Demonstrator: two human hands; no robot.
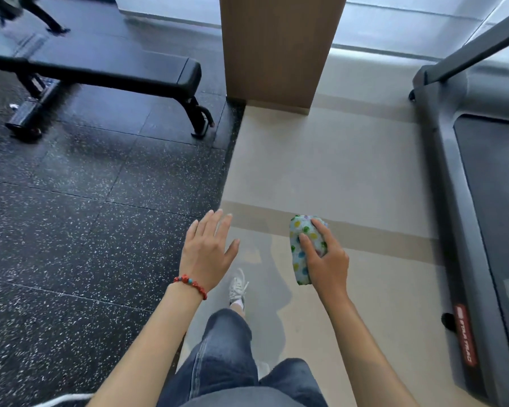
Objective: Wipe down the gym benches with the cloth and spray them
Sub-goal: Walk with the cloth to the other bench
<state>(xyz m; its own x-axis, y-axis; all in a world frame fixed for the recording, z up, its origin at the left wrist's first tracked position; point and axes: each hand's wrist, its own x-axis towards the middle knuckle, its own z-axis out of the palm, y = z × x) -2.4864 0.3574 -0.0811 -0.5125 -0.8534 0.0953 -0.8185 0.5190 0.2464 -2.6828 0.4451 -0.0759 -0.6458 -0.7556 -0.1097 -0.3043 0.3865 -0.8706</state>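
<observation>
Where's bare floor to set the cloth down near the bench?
Bare beige floor lies between the wooden column and treadmill. Speckled black mat in front of the bench is bare too. Under the bench, its legs crowd the mat. Right hand holds the cloth; left hand is empty.

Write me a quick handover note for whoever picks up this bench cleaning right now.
Left hand: open, empty, fingers spread.
Right hand: gripping the folded dotted cloth.
Bench: ahead to the left on the dark speckled floor, not within touch of either hand.
Spray bottle: not in view.
Done: cannot tell whether this bench has been wiped.
Left: walk to the bench, spray it, wipe it.
</observation>
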